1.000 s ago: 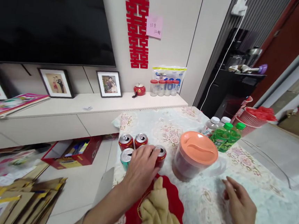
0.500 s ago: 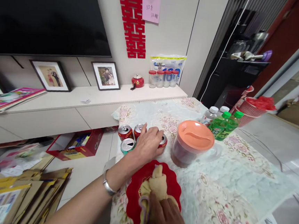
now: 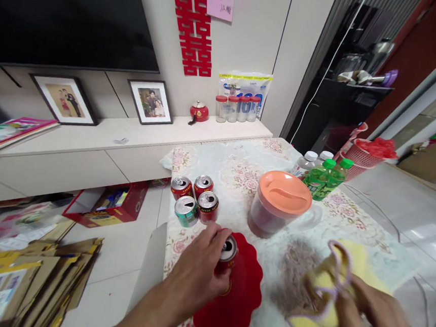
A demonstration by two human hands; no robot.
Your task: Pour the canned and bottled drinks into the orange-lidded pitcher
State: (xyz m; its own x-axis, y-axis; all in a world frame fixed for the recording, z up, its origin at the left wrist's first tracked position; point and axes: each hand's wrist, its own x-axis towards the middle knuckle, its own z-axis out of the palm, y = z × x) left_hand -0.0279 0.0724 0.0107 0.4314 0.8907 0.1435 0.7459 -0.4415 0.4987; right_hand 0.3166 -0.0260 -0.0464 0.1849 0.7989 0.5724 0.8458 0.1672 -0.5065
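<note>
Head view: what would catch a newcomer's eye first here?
The left hand grips a red aluminium drink can over a red scalloped mat at bottom centre, while the right hand holds a yellow cloth at lower right. Behind them stands a clear plastic jug with an orange lid, four more cans to its left.

A home living room — wall television (image 3: 63, 12), framed photos (image 3: 150, 102) (on a low cabinet (image 3: 89, 157)), floral-clothed table (image 3: 240, 170).

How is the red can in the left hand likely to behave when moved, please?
Probably stiff: the red can, gripped by the left hand, looks metal. Its top looks opened, so it may spill if tilted. Round sides suggest rolling if tipped.
</note>
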